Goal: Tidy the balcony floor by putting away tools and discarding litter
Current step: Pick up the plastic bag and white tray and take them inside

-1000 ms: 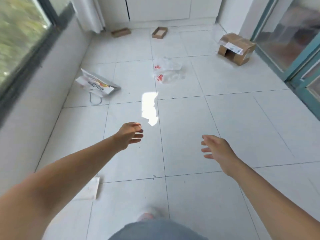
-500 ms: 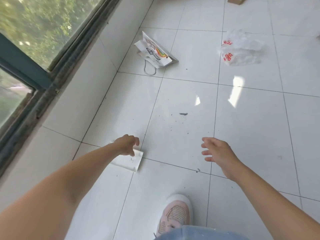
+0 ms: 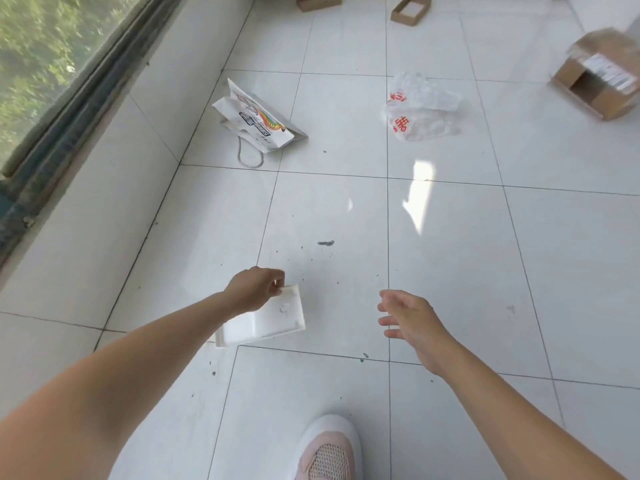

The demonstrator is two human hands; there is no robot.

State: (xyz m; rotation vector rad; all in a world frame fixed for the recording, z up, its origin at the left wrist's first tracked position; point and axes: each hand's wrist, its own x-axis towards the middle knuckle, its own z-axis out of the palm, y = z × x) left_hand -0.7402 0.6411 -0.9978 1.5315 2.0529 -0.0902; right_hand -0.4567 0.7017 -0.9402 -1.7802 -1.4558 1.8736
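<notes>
One hand (image 3: 258, 289) pinches the foam tray's (image 3: 266, 322) far corner; bare tiles (image 3: 450, 254) ahead.

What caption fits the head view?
Left hand grips a white foam tray; right hand open above littered floor tiles.

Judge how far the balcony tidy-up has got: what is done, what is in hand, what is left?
Done: nothing looks put away yet. In hand: the left hand pinches the white foam tray by its edge; the right hand is open and empty. Left on the floor: paper bag, plastic bag, large cardboard box, two small boxes and some dark specks.
</notes>
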